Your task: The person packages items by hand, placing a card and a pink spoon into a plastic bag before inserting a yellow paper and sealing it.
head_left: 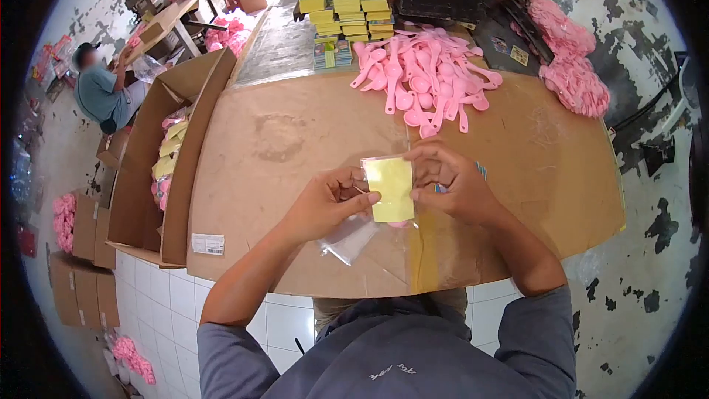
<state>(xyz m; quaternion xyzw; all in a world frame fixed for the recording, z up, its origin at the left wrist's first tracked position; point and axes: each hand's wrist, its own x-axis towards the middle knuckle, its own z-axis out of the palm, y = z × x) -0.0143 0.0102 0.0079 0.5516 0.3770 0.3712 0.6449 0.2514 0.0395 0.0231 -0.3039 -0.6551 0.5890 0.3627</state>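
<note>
Between my two hands is a clear plastic bag with a yellow card in it, held above the table. A bit of pink shows under the card's lower edge. My left hand pinches the bag's left side, thumb on the front. My right hand is closed at the right side and top corner of the bag. Clear plastic bags lie on the table below my left hand. Small blue printed pieces show partly behind my right hand, mostly hidden by it.
Pink plastic spoons are heaped at the table's far side. Stacks of yellow-edged cards stand behind them. To the left, a long cardboard box holds packed bags. A person sits further left. Pink bundles lie at right.
</note>
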